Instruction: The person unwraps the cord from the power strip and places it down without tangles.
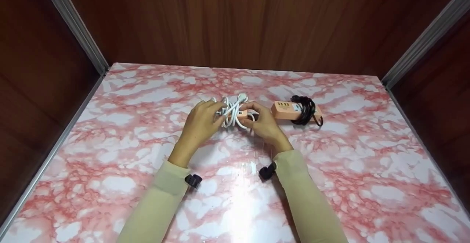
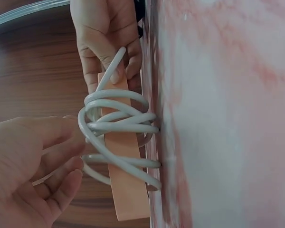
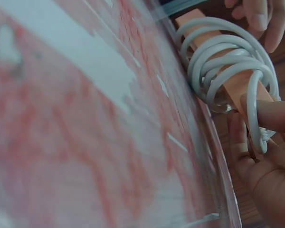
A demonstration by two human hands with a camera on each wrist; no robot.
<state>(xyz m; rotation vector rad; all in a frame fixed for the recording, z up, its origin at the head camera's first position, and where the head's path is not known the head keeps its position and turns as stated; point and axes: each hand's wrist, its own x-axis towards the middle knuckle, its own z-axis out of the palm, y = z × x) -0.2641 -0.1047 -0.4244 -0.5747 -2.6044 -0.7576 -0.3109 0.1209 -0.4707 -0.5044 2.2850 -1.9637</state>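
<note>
We note a boxy peach power strip (image 2: 129,202) at the marbled surface (image 1: 367,144), between our right hand (image 1: 265,123), pinching one end, and left hand (image 1: 202,120), fingers loosely curved. Smooth white cord (image 2: 118,126) loops slackly: unfinished, we judge; winding or unwinding, unclear. Neighbouring strip (image 1: 283,116): black cord (image 1: 305,111) already bundled round it.

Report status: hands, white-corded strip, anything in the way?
Right hand gripping power strip, white cord looped around it. Left hand beside cord, apparently holding nothing. Black-corded strip to the right, not blocking.
</note>
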